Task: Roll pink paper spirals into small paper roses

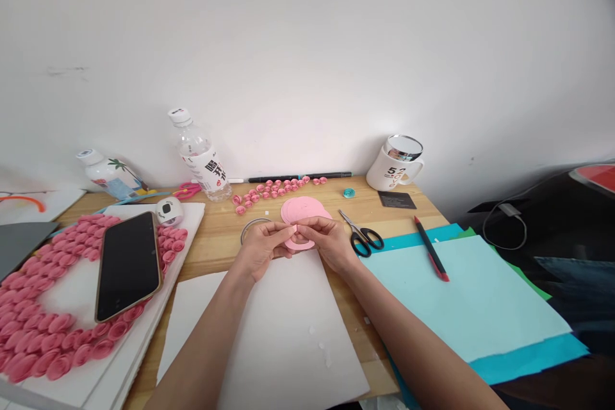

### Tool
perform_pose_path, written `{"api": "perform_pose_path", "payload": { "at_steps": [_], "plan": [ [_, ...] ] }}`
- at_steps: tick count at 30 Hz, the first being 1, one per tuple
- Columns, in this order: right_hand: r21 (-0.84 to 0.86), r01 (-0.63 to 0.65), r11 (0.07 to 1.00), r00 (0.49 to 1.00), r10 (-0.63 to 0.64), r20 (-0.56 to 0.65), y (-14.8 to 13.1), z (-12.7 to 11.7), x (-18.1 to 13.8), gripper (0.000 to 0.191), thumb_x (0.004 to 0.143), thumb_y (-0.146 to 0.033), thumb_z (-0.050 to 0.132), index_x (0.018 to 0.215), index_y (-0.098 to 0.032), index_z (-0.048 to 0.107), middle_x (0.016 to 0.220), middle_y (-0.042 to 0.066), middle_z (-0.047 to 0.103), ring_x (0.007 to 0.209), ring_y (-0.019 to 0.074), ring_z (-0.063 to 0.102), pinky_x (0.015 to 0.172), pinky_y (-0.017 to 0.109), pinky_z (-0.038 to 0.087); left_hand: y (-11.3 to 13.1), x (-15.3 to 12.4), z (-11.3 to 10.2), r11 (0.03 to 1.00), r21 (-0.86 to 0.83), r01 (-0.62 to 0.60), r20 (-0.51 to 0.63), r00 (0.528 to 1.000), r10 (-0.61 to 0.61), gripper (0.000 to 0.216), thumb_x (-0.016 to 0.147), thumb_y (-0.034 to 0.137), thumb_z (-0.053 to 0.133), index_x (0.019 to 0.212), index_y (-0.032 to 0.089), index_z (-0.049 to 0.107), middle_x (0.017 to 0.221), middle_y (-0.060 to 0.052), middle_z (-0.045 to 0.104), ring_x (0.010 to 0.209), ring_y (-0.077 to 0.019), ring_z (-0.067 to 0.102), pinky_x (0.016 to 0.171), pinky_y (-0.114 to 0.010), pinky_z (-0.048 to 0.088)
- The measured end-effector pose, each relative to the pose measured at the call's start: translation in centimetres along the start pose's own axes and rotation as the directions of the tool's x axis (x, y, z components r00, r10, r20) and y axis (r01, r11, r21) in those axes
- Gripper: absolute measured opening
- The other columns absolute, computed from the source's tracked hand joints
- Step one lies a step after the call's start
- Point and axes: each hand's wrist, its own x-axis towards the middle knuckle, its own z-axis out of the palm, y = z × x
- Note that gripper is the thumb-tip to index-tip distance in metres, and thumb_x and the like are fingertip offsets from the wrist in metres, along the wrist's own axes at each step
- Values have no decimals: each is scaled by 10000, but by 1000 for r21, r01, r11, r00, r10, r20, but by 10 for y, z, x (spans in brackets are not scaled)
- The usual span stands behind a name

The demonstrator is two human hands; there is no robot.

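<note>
Between my two hands is a small piece of pink paper (295, 229), pinched at the fingertips; its full shape is partly hidden. My left hand (262, 246) closes thumb and forefinger on its left side. From the other side my right hand (329, 240) pinches it too. Just behind the hands lie pink paper circles (303, 206), overlapping one another on the wooden table. A white sheet (283, 327) spreads below my wrists. Beside my right hand rest black-handled scissors (362, 234), their blades pointing away. A grey ring (246, 230) shows partly behind my left hand.
Several rolled pink paper flowers (273, 189) line the back, near a teal roll (348, 193). A clear bottle (204, 160) and a white mug (394, 166) stand by the wall. Left, a phone (129, 266) lies on a flower wreath (57, 336). Right, a pen (431, 250) crosses blue sheets (471, 301).
</note>
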Motion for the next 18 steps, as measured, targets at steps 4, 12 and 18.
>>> {"api": "perform_pose_path", "payload": {
  "at_steps": [4,12,18],
  "plan": [
    [3,3,1000,1000,-3,-5,-1,0,0,210,586,-270,757,758,-169,692,653,19,686,589,138,633,638,290,505,0,0,0,1000,-22,-2,26,1000,3,224,627,306,719,732,114,670,616,-18,600,527,-88,536,471,-207,432],
    [25,24,999,1000,-24,-1,-1,1,0,173,571,-226,763,702,-170,663,632,2,672,569,127,621,592,267,505,-2,-1,1,997,64,-35,14,999,34,242,632,331,713,749,125,666,647,-25,616,539,-102,551,513,-240,475],
    [-25,46,999,999,-46,-15,0,0,0,186,578,-269,753,705,-171,660,641,12,663,565,135,607,559,271,487,-3,-2,1,990,134,-46,25,999,43,307,643,397,690,771,119,661,733,-71,661,548,-116,559,522,-260,489]
  ]
}}
